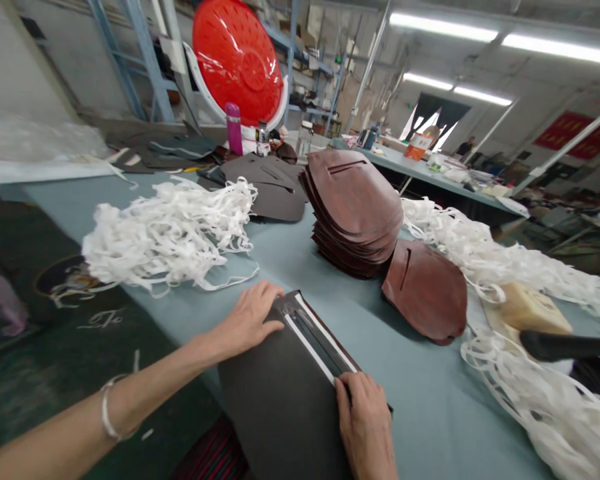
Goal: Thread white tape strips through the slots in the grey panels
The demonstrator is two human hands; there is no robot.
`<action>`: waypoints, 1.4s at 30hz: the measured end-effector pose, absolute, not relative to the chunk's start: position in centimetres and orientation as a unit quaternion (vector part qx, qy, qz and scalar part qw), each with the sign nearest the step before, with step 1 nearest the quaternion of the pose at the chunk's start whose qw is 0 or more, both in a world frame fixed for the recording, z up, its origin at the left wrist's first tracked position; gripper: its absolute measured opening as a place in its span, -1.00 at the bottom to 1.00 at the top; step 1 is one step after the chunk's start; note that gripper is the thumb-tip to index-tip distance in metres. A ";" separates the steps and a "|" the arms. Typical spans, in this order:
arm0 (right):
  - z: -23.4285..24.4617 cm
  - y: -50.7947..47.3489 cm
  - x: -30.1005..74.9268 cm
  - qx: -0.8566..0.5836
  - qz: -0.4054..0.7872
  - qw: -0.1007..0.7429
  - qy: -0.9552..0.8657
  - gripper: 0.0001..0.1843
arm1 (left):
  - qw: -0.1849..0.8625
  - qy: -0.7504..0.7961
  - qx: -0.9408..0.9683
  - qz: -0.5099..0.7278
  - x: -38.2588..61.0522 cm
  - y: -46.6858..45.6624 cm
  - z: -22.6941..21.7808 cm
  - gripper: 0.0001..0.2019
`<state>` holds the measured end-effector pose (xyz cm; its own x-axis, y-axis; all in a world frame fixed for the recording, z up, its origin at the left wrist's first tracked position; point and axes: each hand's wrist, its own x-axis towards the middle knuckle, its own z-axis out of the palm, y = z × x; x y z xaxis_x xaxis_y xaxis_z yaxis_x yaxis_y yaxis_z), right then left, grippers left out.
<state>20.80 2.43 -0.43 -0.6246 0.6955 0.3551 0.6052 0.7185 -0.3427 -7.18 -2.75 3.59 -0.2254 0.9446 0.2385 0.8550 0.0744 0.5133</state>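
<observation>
Along the near edge of a grey-green worktable (425, 413), a dark leather-like panel (280, 407) lies flat between both hands. Its slot, edged with white strips (320, 340), runs diagonally from far left to near right. The left hand (247, 320) is at the slot's far end, its fingers lightly spread and resting flat on the panel's top. The right hand (365, 423) is nearer the camera, at the slot's near end, its fingers together and curled over the panel's edge. Its thumb is hidden, so any pinch cannot be confirmed. A thin bangle (107, 408) circles the left wrist.

To the right, a single brown leather panel (425, 293) lies just beside a tall stack of brown panels (353, 213). Farther left is a lower pile of dark panels (273, 190). White ribbon offcuts sit in heaps at left (167, 233) and right (540, 393), with a beige block (527, 310) among those on the right. A dark printed cloth (35, 333) covers the near left.

Beyond, a magenta bottle (234, 128) stands before a red perforated disc (237, 60). A second table (420, 167) runs off under fluorescent lights (445, 27), and a person (465, 147) stands far off.
</observation>
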 end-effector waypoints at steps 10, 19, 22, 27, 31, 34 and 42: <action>-0.1 3.3 10.7 -0.366 0.054 0.223 -0.902 -0.76 | 0.076 0.705 0.636 0.305 -5.0 -4.3 1.0 -0.78; 0.5 2.8 9.1 -0.290 0.040 0.218 -0.931 -0.66 | 0.030 0.664 0.709 0.236 -4.5 -4.2 1.0 -0.64; 0.4 2.2 11.3 -0.287 0.020 0.204 -0.936 -0.68 | 0.012 0.655 0.713 0.248 -4.6 -4.2 0.7 -0.68; -0.3 1.5 16.3 -0.295 0.037 0.228 -0.927 -0.68 | 0.006 0.650 0.710 0.268 -4.8 -4.3 0.0 -0.70; -0.4 1.7 15.9 -0.318 0.065 0.235 -0.916 -0.69 | 0.008 0.654 0.708 0.264 -4.8 -4.4 -0.1 -0.71; -0.1 1.9 12.7 -0.311 0.060 0.223 -0.922 -0.65 | 0.004 0.657 0.710 0.254 -4.8 -4.5 0.0 -0.70; 0.4 1.2 10.1 -0.290 -0.060 0.156 -0.942 -0.67 | -0.014 0.644 0.741 0.187 -4.4 -4.4 0.9 -0.72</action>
